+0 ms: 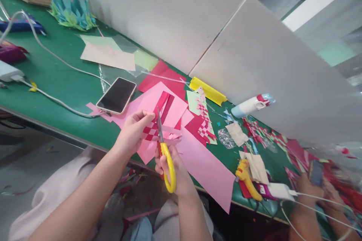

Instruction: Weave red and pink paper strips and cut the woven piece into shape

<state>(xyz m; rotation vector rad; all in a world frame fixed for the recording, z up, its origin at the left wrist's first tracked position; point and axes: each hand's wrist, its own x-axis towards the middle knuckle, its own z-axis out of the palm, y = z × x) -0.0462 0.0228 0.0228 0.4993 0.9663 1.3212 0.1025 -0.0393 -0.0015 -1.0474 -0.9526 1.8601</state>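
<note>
My left hand [139, 124] pinches a woven piece of pink and red paper strips [149, 132] between thumb and fingers. In my right hand [177, 169] is a pair of scissors [167, 163] with yellow and red handles, its blades pointing away from me, right beside the woven piece. Whether the blades are parted I cannot make out. Beneath both hands lie pink sheets [207, 163] and a red sheet [164, 77]. A checkered pink-and-red woven fish [204, 130] rests on pale green paper to the right.
A phone [116, 95] with a cable lies left of the papers. Behind them are a yellow holder [208, 91] and a bottle [252, 104]. On the right sit a yellow glue gun [248, 180], a power strip and another person's hands [308, 188] with a phone. A folded-paper plant [70, 7] stands far left.
</note>
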